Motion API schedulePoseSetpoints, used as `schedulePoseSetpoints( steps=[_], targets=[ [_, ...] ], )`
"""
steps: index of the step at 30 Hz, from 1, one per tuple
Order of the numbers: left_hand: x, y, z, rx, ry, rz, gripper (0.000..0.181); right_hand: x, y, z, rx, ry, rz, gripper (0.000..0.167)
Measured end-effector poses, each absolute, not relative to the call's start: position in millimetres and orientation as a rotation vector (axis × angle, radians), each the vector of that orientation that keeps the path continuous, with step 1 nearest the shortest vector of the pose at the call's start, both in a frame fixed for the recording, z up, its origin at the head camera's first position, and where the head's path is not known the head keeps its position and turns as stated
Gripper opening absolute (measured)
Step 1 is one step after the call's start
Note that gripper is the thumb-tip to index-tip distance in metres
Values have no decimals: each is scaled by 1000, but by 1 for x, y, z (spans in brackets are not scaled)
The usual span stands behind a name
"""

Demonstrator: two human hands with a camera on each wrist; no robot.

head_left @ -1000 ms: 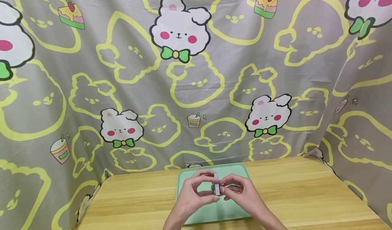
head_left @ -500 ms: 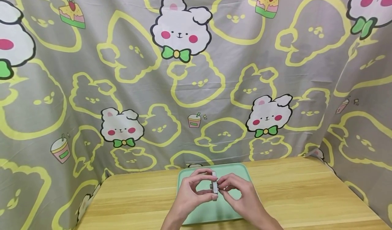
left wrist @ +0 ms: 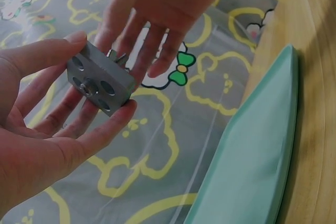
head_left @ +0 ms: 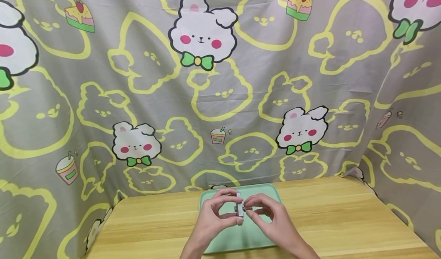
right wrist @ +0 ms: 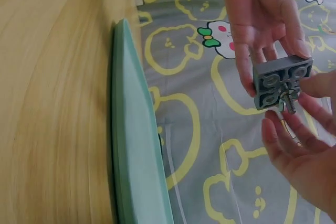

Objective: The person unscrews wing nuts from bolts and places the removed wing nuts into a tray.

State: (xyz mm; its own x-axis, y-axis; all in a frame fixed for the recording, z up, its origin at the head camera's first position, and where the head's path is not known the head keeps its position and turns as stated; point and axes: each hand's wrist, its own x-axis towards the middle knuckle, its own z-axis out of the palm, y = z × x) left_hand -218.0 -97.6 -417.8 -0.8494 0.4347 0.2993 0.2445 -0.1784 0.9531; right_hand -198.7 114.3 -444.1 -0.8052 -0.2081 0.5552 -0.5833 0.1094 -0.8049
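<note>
A small grey block (left wrist: 100, 80) with round holes stands on edge above the tray. A bolt (right wrist: 289, 102) runs through its middle, its threaded end pointing toward my right hand. What looks like a wing nut (left wrist: 118, 59) sits on that thread against the block. My left hand (head_left: 217, 215) grips the block by opposite edges, thumb below and fingers above. My right hand (head_left: 272, 217) is at the threaded side, fingers loosely bent around the bolt end; in the right wrist view the thumb is apart from the bolt, while the index fingertip lies close to the block.
A mint green tray (head_left: 237, 243) lies under both hands on the wooden table (head_left: 155, 228). A grey curtain (head_left: 241, 79) printed with rabbits hangs behind the table and along both sides.
The left hand and the block have shifted slightly left. The right fingertips have drawn apart around the bolt, and more of its threaded end shows between them.
</note>
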Motion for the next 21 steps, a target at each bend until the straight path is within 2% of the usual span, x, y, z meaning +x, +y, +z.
schedulePoseSetpoints(
  steps=[5, 9, 21],
  targets=[
    [-217, -96, -417, 828, 1930, 2149, 40, -201, 117, -439, 521, -2173, 2107, 30],
    [-216, -94, -417, 860, 1960, 2109, 38, -204, 122, -440, 416, -2222, 2312, 41],
    [-216, -91, -421, 894, 2022, 2048, 35, -205, 127, -439, 399, -2229, 2522, 39]
  ],
)
